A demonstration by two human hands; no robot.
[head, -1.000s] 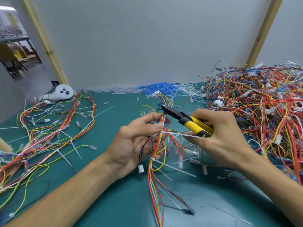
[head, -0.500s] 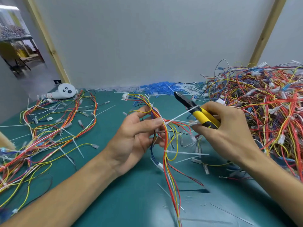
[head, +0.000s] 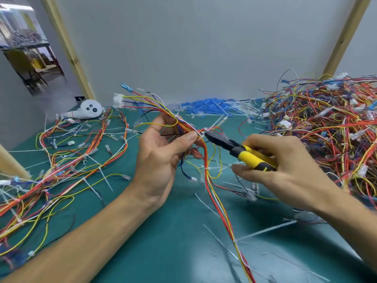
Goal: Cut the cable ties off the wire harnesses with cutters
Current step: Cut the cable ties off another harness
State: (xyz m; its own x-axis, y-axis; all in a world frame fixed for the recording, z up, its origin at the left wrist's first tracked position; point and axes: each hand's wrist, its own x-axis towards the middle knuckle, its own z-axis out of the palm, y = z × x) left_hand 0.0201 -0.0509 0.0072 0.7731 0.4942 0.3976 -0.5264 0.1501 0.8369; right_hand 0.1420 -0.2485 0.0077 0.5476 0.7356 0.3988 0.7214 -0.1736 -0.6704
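The left hand [head: 159, 160] holds a wire harness [head: 217, 197] up over the middle of the green desk [head: 163, 242], its thumb and fingers [head: 184, 140] pinching the bundle of red, yellow, white and blue wires where they gather. From the pinch the wires fan out to the far left and end in a white connector [head: 117, 101]. The rest of the bundle hangs toward the near edge and runs out of the bottom of the view.

The right hand [head: 285, 172] grips the cutters [head: 240, 150] by the yellow-and-black handles, fingers curled round them and one finger reaching out beneath. The dark jaws point left and sit at a white cable tie [head: 205, 130] on the bundle, just right of the left thumb tip. Blur hides whether the blades are closed on it. A second tie [head: 207, 168] wraps the bundle lower down.

A large tangled pile of harnesses [head: 326, 129] fills the right side of the desk, and a flatter spread of harnesses [head: 61, 170] lies on the left. Loose white tie strips [head: 265, 229] lie scattered on the near part. A heap of blue pieces [head: 208, 105] lies along the far edge by the grey wall, and at the far left sits a white rounded device [head: 89, 109] with dark dots
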